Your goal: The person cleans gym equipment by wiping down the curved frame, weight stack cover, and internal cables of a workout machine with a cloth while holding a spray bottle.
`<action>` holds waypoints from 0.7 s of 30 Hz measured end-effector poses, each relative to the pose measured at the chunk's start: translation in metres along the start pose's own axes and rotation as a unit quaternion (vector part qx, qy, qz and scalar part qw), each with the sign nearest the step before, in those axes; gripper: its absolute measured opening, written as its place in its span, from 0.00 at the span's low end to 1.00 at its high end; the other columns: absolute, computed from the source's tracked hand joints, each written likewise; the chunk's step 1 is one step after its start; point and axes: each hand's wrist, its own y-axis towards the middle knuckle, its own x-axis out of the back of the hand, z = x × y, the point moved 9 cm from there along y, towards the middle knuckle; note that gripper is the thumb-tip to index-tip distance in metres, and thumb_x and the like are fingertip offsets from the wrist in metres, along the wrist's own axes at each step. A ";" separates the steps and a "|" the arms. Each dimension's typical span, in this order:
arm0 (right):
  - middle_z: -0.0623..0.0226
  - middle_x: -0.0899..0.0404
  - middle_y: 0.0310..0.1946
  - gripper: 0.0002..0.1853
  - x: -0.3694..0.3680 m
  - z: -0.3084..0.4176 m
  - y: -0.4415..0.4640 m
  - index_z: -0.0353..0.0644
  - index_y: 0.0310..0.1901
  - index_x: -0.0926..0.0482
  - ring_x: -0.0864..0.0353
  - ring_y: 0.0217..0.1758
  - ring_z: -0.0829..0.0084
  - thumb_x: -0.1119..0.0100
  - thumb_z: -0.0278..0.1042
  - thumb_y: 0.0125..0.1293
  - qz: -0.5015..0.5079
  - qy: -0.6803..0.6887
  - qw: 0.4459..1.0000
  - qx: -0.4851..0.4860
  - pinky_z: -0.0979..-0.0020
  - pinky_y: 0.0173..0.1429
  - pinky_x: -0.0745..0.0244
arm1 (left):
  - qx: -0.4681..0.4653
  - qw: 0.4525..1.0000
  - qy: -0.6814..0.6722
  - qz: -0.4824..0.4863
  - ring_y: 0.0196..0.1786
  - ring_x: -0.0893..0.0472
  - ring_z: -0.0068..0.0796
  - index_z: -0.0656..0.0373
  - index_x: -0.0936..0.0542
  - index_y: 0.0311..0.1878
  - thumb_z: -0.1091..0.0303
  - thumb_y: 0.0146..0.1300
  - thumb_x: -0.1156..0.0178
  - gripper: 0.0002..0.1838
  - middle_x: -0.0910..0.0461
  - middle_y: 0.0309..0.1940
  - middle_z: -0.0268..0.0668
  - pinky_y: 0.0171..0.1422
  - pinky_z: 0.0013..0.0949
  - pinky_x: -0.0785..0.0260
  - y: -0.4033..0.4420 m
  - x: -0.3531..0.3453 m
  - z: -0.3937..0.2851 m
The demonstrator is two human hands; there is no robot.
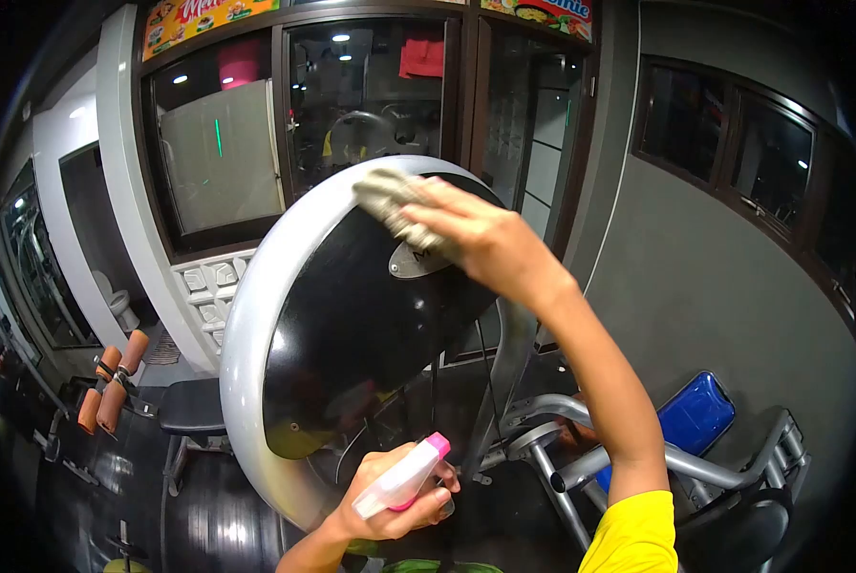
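In the head view, a gym machine stands before me, with a curved silver frame (246,325) around a glossy black panel (332,325). An oval badge (418,263) sits on the panel, partly covered. My right hand (476,234) is closed on a greyish cloth (390,205) and presses it against the panel's upper part, by the silver rim. Lower down, my left hand (399,492) grips a spray bottle (395,487) with a white and pink trigger head. The bottle's body is mostly hidden below the fingers.
On the right are silver machine bars (676,463) and a blue padded seat or board (700,415) near the grey wall (715,277). To the left stand a black bench (194,406) and orange foam rollers (111,406). Behind the machine are glass doors (366,95).
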 end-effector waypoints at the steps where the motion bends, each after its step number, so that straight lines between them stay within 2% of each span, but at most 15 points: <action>1: 0.64 0.29 0.63 0.26 0.001 -0.019 -0.007 0.46 0.56 0.23 0.27 0.64 0.62 0.43 0.18 0.54 -0.001 -0.009 0.999 -0.030 0.64 0.64 0.25 | 0.000 1.000 -0.001 -0.001 0.27 0.16 0.27 0.69 0.25 0.44 0.80 0.59 0.39 0.10 0.18 0.32 0.40 0.31 0.26 0.25 -0.001 0.000 0.003; 3: 0.59 0.29 0.63 0.26 -0.002 -0.053 -0.023 0.46 0.58 0.24 0.27 0.64 0.62 0.46 0.17 0.56 0.022 -0.041 0.992 -0.121 0.64 0.64 0.26 | 0.006 0.999 -0.035 -0.014 0.32 0.15 0.31 0.70 0.25 0.43 0.79 0.59 0.39 0.10 0.19 0.34 0.42 0.36 0.29 0.24 -0.002 0.003 0.008; 4: 0.59 0.29 0.63 0.26 -0.008 -0.068 -0.033 0.46 0.58 0.24 0.27 0.64 0.62 0.46 0.17 0.56 0.023 -0.042 0.992 -0.121 0.64 0.64 0.26 | 0.021 0.999 -0.028 -0.012 0.37 0.15 0.33 0.71 0.25 0.43 0.79 0.58 0.38 0.11 0.20 0.34 0.43 0.40 0.31 0.24 -0.002 0.004 0.010; 6: 0.56 0.29 0.63 0.27 -0.020 -0.111 -0.055 0.46 0.58 0.24 0.28 0.65 0.63 0.50 0.15 0.56 0.070 -0.059 0.958 -0.271 0.64 0.67 0.29 | 0.022 0.999 -0.045 -0.018 0.37 0.15 0.33 0.71 0.25 0.43 0.79 0.58 0.38 0.11 0.20 0.34 0.43 0.41 0.32 0.23 -0.003 0.005 0.011; 7: 0.56 0.29 0.63 0.27 -0.018 -0.106 -0.057 0.46 0.58 0.24 0.28 0.65 0.63 0.50 0.15 0.56 0.071 -0.062 0.957 -0.273 0.64 0.67 0.29 | 0.023 0.998 -0.060 -0.023 0.37 0.16 0.33 0.72 0.25 0.43 0.79 0.58 0.38 0.11 0.20 0.34 0.43 0.41 0.32 0.23 -0.003 0.006 0.012; 9: 0.51 0.33 0.65 0.29 -0.017 -0.084 -0.057 0.42 0.62 0.28 0.31 0.67 0.54 0.49 0.17 0.54 0.013 0.179 0.935 -0.307 0.61 0.71 0.35 | 0.006 1.000 -0.027 -0.012 0.37 0.16 0.32 0.73 0.26 0.44 0.81 0.58 0.39 0.11 0.20 0.34 0.44 0.38 0.31 0.23 -0.004 0.008 0.007; 11: 0.54 0.32 0.65 0.31 -0.005 -0.002 -0.037 0.43 0.62 0.27 0.33 0.69 0.57 0.51 0.14 0.53 -0.011 0.092 0.990 -0.108 0.60 0.72 0.38 | 0.011 0.994 -0.102 -0.047 0.37 0.17 0.31 0.73 0.26 0.45 0.84 0.58 0.40 0.12 0.20 0.35 0.46 0.34 0.30 0.23 -0.009 0.014 0.011; 13: 0.52 0.33 0.66 0.31 -0.009 0.053 -0.039 0.43 0.61 0.27 0.36 0.71 0.54 0.49 0.15 0.53 0.020 0.057 0.994 -0.094 0.59 0.73 0.38 | 0.035 0.992 -0.110 -0.059 0.36 0.17 0.31 0.73 0.26 0.44 0.84 0.58 0.42 0.11 0.20 0.34 0.46 0.32 0.28 0.23 -0.014 0.018 0.017; 16: 0.52 0.33 0.66 0.31 -0.014 0.075 -0.056 0.45 0.61 0.26 0.35 0.71 0.58 0.49 0.14 0.54 0.019 0.026 0.999 -0.029 0.62 0.72 0.35 | -0.010 0.996 -0.067 -0.051 0.33 0.17 0.30 0.73 0.26 0.44 0.85 0.57 0.42 0.11 0.20 0.33 0.47 0.32 0.27 0.23 -0.012 0.023 0.011; 18: 0.51 0.33 0.66 0.31 -0.012 0.044 -0.072 0.44 0.61 0.26 0.36 0.71 0.57 0.50 0.12 0.53 0.017 0.028 0.998 -0.056 0.61 0.72 0.36 | -0.077 0.997 -0.003 -0.020 0.32 0.17 0.30 0.72 0.26 0.43 0.84 0.57 0.42 0.10 0.19 0.34 0.47 0.33 0.27 0.23 -0.010 0.020 -0.003; 19: 0.50 0.32 0.65 0.32 -0.011 0.027 -0.081 0.42 0.61 0.26 0.37 0.71 0.55 0.50 0.11 0.52 0.016 0.030 0.996 -0.084 0.61 0.73 0.36 | -0.073 0.997 -0.005 -0.021 0.32 0.17 0.30 0.72 0.26 0.43 0.84 0.57 0.42 0.10 0.19 0.34 0.47 0.33 0.27 0.23 -0.011 0.019 -0.004; 21: 0.50 0.35 0.66 0.35 -0.011 -0.018 -0.103 0.42 0.63 0.28 0.39 0.72 0.54 0.52 0.09 0.50 0.013 0.049 0.971 -0.236 0.61 0.75 0.42 | 0.026 0.990 -0.117 -0.070 0.31 0.17 0.31 0.71 0.25 0.41 0.84 0.56 0.41 0.09 0.19 0.34 0.48 0.34 0.28 0.23 -0.013 0.021 0.009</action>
